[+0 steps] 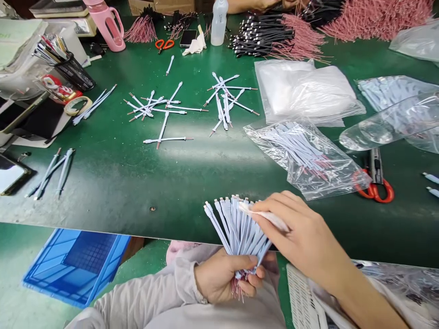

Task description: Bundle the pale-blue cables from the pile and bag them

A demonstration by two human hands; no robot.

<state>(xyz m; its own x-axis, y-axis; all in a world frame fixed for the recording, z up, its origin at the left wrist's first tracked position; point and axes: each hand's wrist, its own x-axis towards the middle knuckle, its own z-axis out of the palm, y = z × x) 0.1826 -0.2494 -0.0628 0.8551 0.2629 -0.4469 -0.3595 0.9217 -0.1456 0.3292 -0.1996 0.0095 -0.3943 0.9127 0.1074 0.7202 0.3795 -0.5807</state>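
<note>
My left hand [229,276] is closed round the lower end of a bundle of light blue cables [236,228]. Their plug ends fan out upward over the table's front edge, and thin red wires stick out below the fist. In my right hand [298,224] a folded white cloth [267,215] is pinched between thumb and fingers, its tip against the plug ends at the right of the fan. Farther back lie two loose heaps of similar cables, a left heap [151,106] and a right heap [224,98].
A clear bag of cables [302,148] lies at right, near orange-handled scissors [377,187]. Behind it is a stack of white plastic bags [302,91]. A pink bottle [104,27] and a pen holder [73,71] stand at left. A blue crate [77,265] is on the floor.
</note>
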